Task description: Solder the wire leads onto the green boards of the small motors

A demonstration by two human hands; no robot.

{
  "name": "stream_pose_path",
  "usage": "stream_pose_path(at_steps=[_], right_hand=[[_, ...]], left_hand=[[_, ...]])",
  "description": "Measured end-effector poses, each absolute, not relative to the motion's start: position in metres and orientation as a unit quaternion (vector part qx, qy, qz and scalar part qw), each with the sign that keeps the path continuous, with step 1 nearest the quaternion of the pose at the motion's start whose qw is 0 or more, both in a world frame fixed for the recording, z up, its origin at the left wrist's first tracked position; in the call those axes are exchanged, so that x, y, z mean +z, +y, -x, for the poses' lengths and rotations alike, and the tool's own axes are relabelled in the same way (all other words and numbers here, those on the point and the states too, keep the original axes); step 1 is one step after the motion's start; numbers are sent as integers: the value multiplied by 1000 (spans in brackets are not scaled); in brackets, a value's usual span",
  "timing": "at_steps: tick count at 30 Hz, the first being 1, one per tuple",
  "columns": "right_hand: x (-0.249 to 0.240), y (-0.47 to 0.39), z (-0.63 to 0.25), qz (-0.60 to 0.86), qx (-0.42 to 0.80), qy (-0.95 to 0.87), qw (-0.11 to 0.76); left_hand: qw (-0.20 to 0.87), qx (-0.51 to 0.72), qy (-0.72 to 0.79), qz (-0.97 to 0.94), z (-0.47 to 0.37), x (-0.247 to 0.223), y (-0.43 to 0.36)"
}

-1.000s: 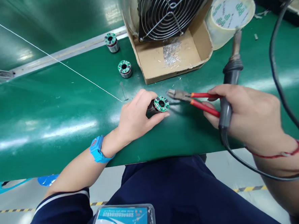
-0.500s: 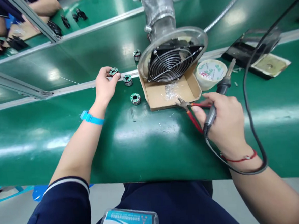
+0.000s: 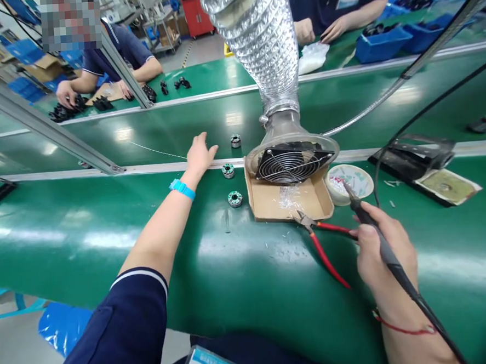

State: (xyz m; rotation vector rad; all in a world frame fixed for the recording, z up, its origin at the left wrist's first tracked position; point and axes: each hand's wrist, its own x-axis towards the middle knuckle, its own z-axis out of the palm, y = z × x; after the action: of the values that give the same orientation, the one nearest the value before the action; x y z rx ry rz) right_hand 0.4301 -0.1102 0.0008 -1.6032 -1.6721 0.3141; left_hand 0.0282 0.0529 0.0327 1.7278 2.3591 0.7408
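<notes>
Left of the cardboard tray (image 3: 263, 204), the left hand (image 3: 200, 155) spreads, apparently empty, near a circuit-topped cylinder (image 3: 228, 171), likely fragile above and best taken by its metal sides, while front-right of the tray the right hand (image 3: 370, 262) closes round a soldering iron (image 3: 388, 251) beside pliers (image 3: 308, 222).

Bright white light floods my worktop (image 3: 67, 275), seemingly from overhead, leaving long pale glare streaks across its glossy green. More bright patches sit on the upright green panel (image 3: 173, 126), and the foil duct (image 3: 276, 53) glitters. The surface darkens beside my right grip (image 3: 374, 264), and the lower right corner sinks toward black. My left grip (image 3: 199, 157) looks fairly crisp; the far background is softer, wide-angle stretching marks the edges, and a pixelated block (image 3: 70, 21) covers a patch at upper left
</notes>
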Motion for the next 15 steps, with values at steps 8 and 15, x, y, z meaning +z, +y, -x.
stream_pose_path(at_steps=[8,15], right_hand=[[6,-114,-426,551,75,-712,428],[14,-114,-427,563,66,-697,440]], left_hand=[[134,228,710,-652,-55,27,109],[93,289,629,-716,-19,13,46]])
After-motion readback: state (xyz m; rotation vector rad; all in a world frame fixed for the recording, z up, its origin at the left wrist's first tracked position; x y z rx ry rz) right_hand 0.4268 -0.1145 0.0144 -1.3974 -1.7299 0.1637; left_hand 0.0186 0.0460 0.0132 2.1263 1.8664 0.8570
